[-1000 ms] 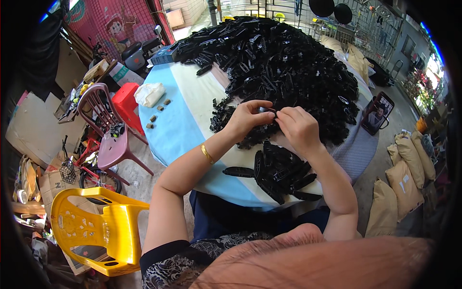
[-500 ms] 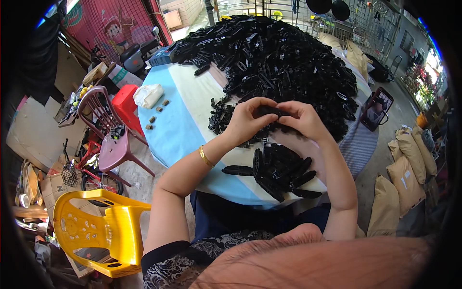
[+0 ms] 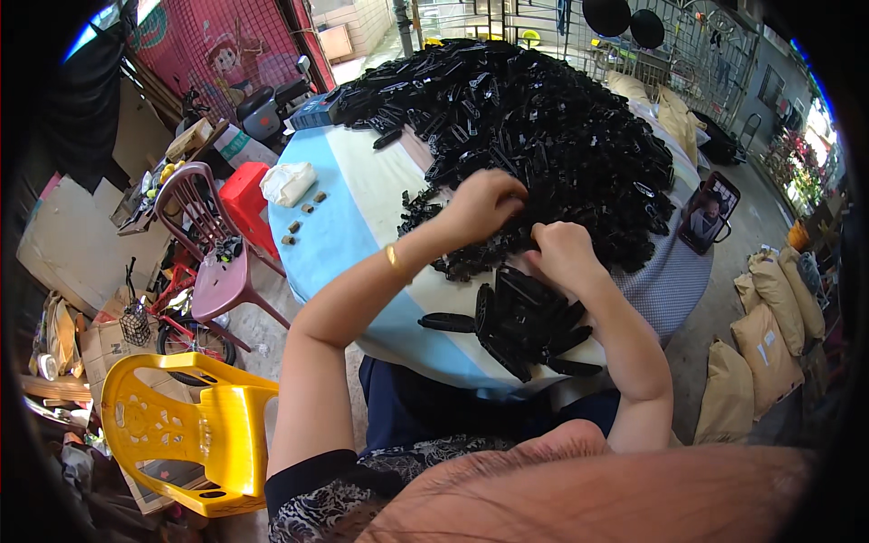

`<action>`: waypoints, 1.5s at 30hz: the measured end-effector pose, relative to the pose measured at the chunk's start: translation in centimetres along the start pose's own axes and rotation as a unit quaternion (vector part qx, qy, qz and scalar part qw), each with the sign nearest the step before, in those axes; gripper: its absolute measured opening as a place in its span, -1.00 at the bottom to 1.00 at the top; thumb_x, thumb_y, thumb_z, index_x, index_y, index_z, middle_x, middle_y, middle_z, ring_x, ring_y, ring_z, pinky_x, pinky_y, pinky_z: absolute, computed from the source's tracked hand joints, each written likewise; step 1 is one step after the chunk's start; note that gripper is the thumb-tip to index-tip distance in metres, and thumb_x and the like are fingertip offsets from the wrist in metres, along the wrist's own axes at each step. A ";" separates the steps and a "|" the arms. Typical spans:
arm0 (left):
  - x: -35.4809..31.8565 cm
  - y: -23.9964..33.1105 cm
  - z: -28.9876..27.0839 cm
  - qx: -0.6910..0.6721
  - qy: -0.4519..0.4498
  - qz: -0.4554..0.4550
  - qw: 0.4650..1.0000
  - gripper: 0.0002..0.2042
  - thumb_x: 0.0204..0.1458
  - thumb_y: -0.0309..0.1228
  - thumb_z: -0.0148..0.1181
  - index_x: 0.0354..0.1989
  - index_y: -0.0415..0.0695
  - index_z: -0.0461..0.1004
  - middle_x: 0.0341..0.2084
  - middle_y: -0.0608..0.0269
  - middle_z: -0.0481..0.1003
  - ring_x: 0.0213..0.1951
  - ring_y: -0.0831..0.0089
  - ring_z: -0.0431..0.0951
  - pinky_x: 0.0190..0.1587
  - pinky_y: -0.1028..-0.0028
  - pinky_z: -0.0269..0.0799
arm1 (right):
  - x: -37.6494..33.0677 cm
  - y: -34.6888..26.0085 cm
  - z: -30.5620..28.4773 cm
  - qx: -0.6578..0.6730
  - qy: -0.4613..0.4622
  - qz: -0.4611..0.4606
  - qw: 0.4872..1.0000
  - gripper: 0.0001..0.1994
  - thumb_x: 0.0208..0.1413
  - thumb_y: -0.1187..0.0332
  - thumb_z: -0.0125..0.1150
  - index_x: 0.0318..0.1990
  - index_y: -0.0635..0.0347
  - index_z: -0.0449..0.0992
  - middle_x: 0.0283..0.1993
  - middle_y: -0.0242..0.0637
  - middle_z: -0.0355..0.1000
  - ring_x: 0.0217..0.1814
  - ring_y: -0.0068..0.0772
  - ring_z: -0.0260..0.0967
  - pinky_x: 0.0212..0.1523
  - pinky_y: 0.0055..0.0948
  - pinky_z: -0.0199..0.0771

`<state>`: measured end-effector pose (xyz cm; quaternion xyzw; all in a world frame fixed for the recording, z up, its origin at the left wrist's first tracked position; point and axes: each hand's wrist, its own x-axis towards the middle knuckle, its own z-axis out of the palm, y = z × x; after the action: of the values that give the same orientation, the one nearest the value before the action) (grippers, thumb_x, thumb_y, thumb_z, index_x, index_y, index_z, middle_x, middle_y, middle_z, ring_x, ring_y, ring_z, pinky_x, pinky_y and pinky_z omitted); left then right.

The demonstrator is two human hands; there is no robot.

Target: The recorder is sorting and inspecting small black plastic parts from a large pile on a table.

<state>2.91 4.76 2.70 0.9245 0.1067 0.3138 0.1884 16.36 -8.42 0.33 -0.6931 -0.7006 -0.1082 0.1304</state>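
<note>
A large heap of long, slim black plastic pieces (image 3: pixel 561 118), resembling hair clips, covers the far part of the round table. My left hand (image 3: pixel 484 206) is at the heap's near edge, its fingers curled inward over the black pieces; what they pinch is hidden. Closer to me and to the right, my right hand (image 3: pixel 568 256) has its fingers bent together, and I cannot make out anything between them. Just below it lies a smaller pile of black pieces (image 3: pixel 516 326), with one piece (image 3: pixel 448 322) sticking out left. Smaller black parts (image 3: pixel 466 264) lie below my left wrist.
A white plastic bag (image 3: pixel 288 184) and several small brown blocks (image 3: pixel 295 226) sit on the table's left side. A blue box (image 3: pixel 312 112) touches the heap. At the right edge stands a phone (image 3: pixel 709 213). A yellow chair (image 3: pixel 235 434), pink chair (image 3: pixel 222 290) and sacks (image 3: pixel 765 353) surround the table.
My hands were together around a dark piece over the table; now they are apart. The left has moved up toward the heap, the right down toward the small pile. The view shifted slightly.
</note>
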 end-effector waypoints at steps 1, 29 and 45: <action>1.2 -1.9 0.0 0.082 0.051 0.026 0.995 -0.76 -0.16 -0.58 0.13 -0.24 -0.20 0.49 -0.26 0.10 0.49 -0.15 0.14 0.44 -0.08 0.33 0.36 | 0.2 -0.4 0.1 -0.007 -0.008 0.003 1.000 -0.87 -0.17 0.36 0.19 -0.51 0.23 0.46 -0.52 -0.09 0.45 -0.42 -0.11 0.47 -0.40 -0.26 0.47; -2.6 -1.1 2.1 -0.694 -0.003 -0.258 0.672 -0.74 0.08 -0.45 0.10 -0.04 -0.13 0.38 -0.21 0.28 0.47 -0.12 0.45 0.47 -0.01 0.30 0.41 | 1.2 -0.7 0.3 0.444 0.315 0.037 0.838 -0.92 -0.12 0.60 0.26 -0.41 0.29 0.52 -0.42 -0.30 0.49 -0.45 -0.56 0.44 -0.45 -0.62 0.45; -2.9 -0.9 1.7 -0.675 -0.004 -0.277 0.683 -0.74 0.14 -0.38 0.02 -0.03 -0.19 0.38 -0.27 0.30 0.48 -0.29 0.50 0.53 -0.18 0.52 0.50 | 1.2 -1.2 -1.3 0.310 0.363 -0.026 0.878 -0.89 -0.16 0.63 0.22 -0.43 0.23 0.52 -0.39 -0.28 0.48 -0.37 -0.30 0.42 -0.38 -0.46 0.44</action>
<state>1.62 4.16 -0.51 0.4761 0.1166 0.2307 0.8406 15.21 -7.72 1.96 -0.5110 -0.6195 -0.1326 0.5810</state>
